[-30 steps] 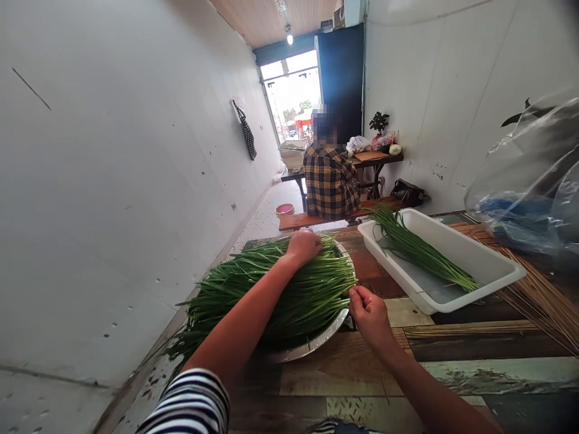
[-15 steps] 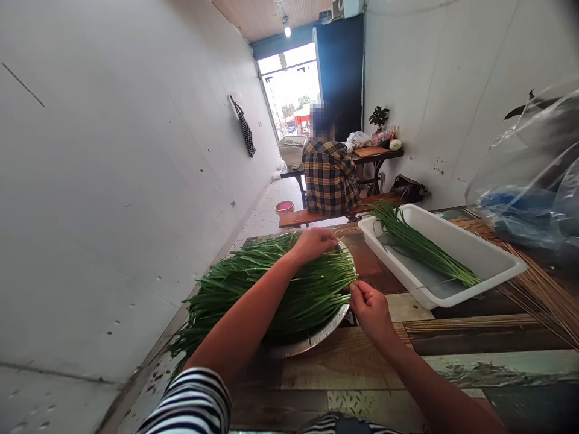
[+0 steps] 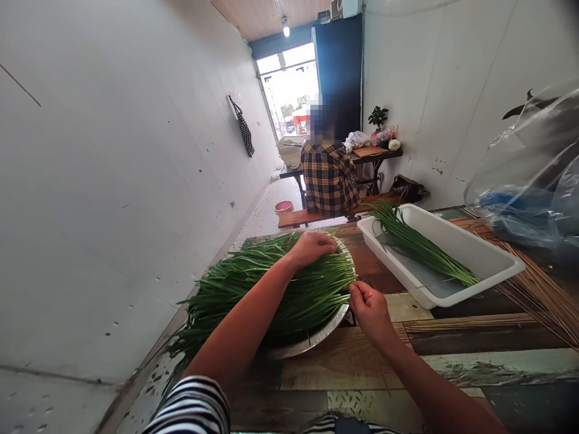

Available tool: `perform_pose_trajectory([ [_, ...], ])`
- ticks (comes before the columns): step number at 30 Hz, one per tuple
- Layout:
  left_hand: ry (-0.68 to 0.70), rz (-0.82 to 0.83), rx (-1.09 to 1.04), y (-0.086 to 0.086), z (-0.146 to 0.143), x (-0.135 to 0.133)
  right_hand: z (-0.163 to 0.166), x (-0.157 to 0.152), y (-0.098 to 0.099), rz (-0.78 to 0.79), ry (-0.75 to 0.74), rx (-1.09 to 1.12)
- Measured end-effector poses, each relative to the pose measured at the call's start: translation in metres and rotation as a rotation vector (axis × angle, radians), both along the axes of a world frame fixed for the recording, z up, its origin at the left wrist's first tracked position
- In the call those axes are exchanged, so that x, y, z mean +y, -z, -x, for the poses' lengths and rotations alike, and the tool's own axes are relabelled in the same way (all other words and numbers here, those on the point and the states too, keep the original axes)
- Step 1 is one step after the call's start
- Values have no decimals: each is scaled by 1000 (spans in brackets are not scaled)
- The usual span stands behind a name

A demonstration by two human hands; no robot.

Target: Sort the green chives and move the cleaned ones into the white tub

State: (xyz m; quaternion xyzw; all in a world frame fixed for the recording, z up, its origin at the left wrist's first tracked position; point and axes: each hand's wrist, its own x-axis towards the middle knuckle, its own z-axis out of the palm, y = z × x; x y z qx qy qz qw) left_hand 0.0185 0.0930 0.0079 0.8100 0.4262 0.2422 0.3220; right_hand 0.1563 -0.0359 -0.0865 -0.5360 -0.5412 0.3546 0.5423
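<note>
A large heap of green garlic chives (image 3: 253, 283) lies in a round metal bowl (image 3: 316, 343), the leaves hanging over its left side and the pale stem ends pointing right. My left hand (image 3: 312, 248) rests on top of the heap near the far stem ends, its fingers curled down and closed on some chives. Beside the bowl's right rim, my right hand (image 3: 370, 306) pinches at the tip of a stem with thumb and forefinger. What exactly lies between those fingertips is mostly hidden.
Right of the bowl stands a white plastic tray (image 3: 436, 295) holding a smaller bunch of chives (image 3: 429, 253). Thin brown sticks (image 3: 538, 295) and a clear plastic bag (image 3: 529, 181) lie at the right. A person in a plaid shirt (image 3: 330, 178) sits beyond the patterned wooden table (image 3: 335, 367).
My left hand has shifted very slightly over the heap. The right hand keeps its pinch at the stem ends, and the chives and tray look the same.
</note>
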Motion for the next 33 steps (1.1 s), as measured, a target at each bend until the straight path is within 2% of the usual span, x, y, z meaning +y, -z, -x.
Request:
perform_pose_trajectory([
  [33, -40, -27, 1, -3, -2, -5, -1, -1, -2, 7, -5, -11],
])
